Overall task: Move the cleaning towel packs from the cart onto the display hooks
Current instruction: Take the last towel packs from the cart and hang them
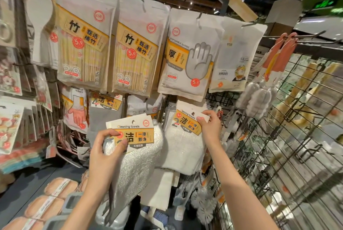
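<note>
Left-hand towel pack (133, 148) upright, header card up.

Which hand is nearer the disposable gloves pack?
Right. The right hand pinches a towel pack's card just below the disposable gloves pack; the left hand sits lower and farther left, gripping another towel pack.

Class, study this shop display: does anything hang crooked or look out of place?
Nothing looks damaged or spilled. The towel pack pinched by the right hand hangs tilted, its card slanting down to the right. The left hand holds another towel pack off the hooks, not yet hung.
</note>
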Tool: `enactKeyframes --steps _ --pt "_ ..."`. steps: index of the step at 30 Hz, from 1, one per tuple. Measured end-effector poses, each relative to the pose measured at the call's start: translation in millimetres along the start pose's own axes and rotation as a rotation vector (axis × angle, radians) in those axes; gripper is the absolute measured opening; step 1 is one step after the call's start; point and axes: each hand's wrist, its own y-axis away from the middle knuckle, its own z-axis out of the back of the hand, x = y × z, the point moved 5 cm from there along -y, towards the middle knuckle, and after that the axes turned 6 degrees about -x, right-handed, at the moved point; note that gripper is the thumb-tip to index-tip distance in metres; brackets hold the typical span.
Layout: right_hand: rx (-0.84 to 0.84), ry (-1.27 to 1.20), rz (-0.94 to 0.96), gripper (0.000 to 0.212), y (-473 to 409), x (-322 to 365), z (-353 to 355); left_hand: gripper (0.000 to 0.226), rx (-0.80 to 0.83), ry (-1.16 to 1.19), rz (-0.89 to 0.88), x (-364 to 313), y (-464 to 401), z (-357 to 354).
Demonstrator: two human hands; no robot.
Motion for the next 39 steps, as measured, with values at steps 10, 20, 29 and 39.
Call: enactKeyframes --steps 10,20,29,39 --pt "-0.169 0.200 -0.055 0.020 -8 -6 -12 0.029 -0.019 0.014 0.050 4 -1 -6" --pt "-0.193 0.290 -0.053 0.028 -24 -6 -18 0.039 0.001 0.035 0.083 6 -4 0" --pt "-0.183 0.267 -0.014 0.020 -17 2 -14 0.047 0.010 0.031 0.090 2 -1 0" --pt "-0.009 0.249 0.070 0.015 3 5 3 0.056 0.009 0.099 0.090 -8 9 -8"
